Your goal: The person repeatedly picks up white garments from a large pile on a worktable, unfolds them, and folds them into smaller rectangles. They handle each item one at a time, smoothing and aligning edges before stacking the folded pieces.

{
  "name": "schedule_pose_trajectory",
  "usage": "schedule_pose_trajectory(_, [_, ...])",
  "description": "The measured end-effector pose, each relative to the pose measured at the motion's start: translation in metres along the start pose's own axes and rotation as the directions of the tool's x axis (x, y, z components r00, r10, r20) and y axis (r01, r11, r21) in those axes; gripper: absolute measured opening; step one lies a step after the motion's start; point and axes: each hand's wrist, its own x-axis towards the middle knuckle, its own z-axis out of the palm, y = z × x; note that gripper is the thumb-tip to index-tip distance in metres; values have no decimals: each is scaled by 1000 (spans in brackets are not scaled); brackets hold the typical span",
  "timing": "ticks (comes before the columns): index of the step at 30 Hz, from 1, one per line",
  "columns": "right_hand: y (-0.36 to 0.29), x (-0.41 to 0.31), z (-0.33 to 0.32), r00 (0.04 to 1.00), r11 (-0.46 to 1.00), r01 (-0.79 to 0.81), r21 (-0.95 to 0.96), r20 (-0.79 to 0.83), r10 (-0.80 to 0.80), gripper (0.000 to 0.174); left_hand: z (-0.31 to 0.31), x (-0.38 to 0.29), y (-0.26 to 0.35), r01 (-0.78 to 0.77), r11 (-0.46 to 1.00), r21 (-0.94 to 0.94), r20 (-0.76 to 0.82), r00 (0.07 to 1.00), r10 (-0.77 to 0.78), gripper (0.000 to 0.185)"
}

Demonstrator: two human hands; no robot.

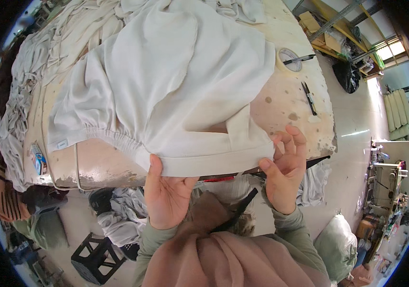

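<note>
A pale off-white garment (208, 82) lies spread over the worn wooden table (276, 104), its waistband (215, 163) towards me. My left hand (168, 197) grips the band's lower edge, thumb on top and fingers beneath, close to where the smooth part meets the gathered elastic part (113, 135). At the band's right end, my right hand (287, 168) pinches the corner between thumb and fingers, with other fingertips raised. Between the hands the band is held straight along the table's front edge. A small label (62, 144) sits at the left end of the gathered part.
Pale cloth (64, 46) is heaped along the table's far left. Right of the garment lie a tape roll (290, 59) with a pen (299, 59) across it, and thread snips (309, 98). A black stool (97, 258) and a stuffed sack (337, 247) stand on the floor.
</note>
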Motion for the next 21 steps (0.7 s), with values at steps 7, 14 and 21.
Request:
schedule_pose_trajectory(7, [-12, -3, 0, 999, 999, -26, 18, -44, 27, 74, 3, 0, -3, 10, 1000, 19, -25, 1000, -10, 47])
schedule_pose_trajectory(14, [-15, -11, -1, 996, 999, 52, 5, -74, -51, 80, 5, -1, -5, 25, 999, -46, -25, 999, -26, 47])
schedule_pose_trajectory(21, [-19, -19, -1, 988, 989, 145, -40, -44, -146, 81, 3, 4, -5, 96, 986, -135, 58, 994, -89, 47])
